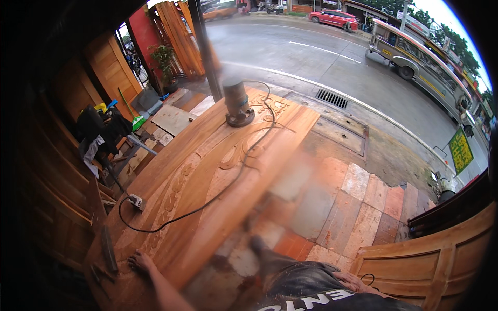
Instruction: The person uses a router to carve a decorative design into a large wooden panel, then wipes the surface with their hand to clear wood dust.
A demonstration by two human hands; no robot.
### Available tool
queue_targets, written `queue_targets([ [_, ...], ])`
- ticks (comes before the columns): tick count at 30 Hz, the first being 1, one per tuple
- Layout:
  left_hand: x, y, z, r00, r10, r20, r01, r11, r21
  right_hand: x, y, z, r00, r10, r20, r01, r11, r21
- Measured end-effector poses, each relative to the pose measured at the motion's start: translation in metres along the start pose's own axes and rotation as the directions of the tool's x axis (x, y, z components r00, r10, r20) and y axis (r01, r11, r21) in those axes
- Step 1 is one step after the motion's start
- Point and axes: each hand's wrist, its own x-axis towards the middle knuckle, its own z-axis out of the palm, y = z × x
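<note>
The person stood at the near end of a long carved wooden door panel (pixel 207 171) that lay flat and ran away toward the street. The left hand (pixel 139 262) rested flat on the panel's near left corner, fingers spread wide, holding nothing. The right hand (pixel 358 282) lay low by the person's hip, near the dark trousers, apparently resting there; whether it was open or closed could not be told, and it seemed to hold nothing. The router (pixel 237 103), a dark upright power tool, stood on the panel's far end, close to the far edge and just beside the carved floral scroll, well apart from both hands. Its black cord (pixel 228 181) trailed back along the panel's middle, over the relief carving, to a white plug socket (pixel 137 202) near the left edge, which lay between the tool and the left hand. The step looked like a pause between carving passes, with the person bracing or checking the panel, not cutting. Judged from this, the next move would call for a long reach or a step along the panel's side to get to the tool, minding the loose cord across the carving. A blurred patch covered the panel's right edge and the tiled pavement (pixel 363 207) beside it.
</note>
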Motion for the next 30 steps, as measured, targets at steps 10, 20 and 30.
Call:
queue_targets([
  [10,0.001,-0.012,0.011,0.992,0.026,-0.120,-0.026,1.000,0.008,0.005,0.001,0.007,1.000,0.028,0.014,-0.028,1.000,0.004],
  [20,0.029,-0.011,0.074,0.996,0.032,-0.079,-0.032,0.999,0.003,0.014,0.044,0.052,0.998,0.063,0.008,-0.063,0.997,-0.045],
  [30,0.051,-0.019,0.096,0.999,0.027,-0.041,-0.028,0.999,-0.028,0.039,0.050,0.099,0.998,0.040,-0.043,-0.042,0.997,-0.061],
])
